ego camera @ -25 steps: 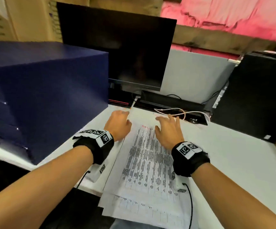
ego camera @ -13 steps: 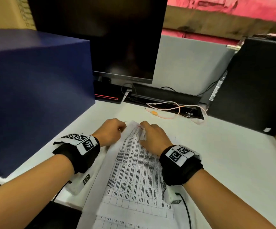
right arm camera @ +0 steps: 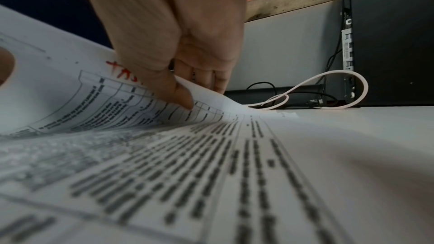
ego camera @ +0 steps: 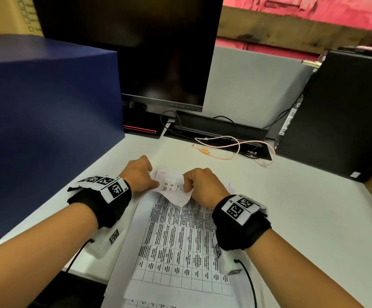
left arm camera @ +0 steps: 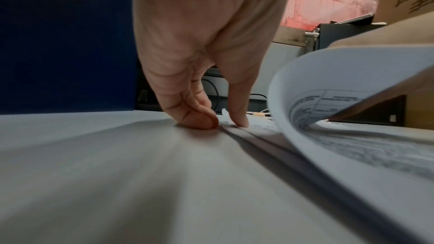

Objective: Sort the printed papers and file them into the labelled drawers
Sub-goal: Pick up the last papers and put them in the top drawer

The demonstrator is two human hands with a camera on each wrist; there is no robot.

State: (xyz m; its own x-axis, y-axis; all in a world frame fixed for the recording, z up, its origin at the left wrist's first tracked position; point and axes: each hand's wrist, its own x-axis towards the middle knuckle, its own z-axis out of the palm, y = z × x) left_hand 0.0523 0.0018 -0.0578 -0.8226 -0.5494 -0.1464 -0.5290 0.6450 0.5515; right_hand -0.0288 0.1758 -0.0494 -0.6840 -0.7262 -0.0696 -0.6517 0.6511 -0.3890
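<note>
A stack of printed papers [ego camera: 178,247] lies on the white desk [ego camera: 303,218] in front of me. My right hand [ego camera: 188,188] pinches the far edge of the top sheet [ego camera: 179,200] between thumb and fingers and curls it back toward me. In the right wrist view the lifted top sheet [right arm camera: 77,97] shows a printed table and red handwriting beside my right hand [right arm camera: 185,97]. The sheet below [ego camera: 169,182] is uncovered at its far end. My left hand [ego camera: 152,181] has curled fingers at the stack's far left corner. My left hand [left arm camera: 220,120] shows its thumb tip on the lower sheets. The blue drawer cabinet [ego camera: 47,121] stands at left, drawer fronts hidden.
A dark monitor [ego camera: 136,52] stands behind the papers, with a black computer tower [ego camera: 343,112] at right. A pink cable [ego camera: 234,150] loops on the desk near a black box [ego camera: 220,127]. The desk's front edge runs under my forearms.
My right hand went from lying flat on the top sheet to pinching its far edge and curling it back. Both hands drew nearer to me; the left one stayed curled at the corner.
</note>
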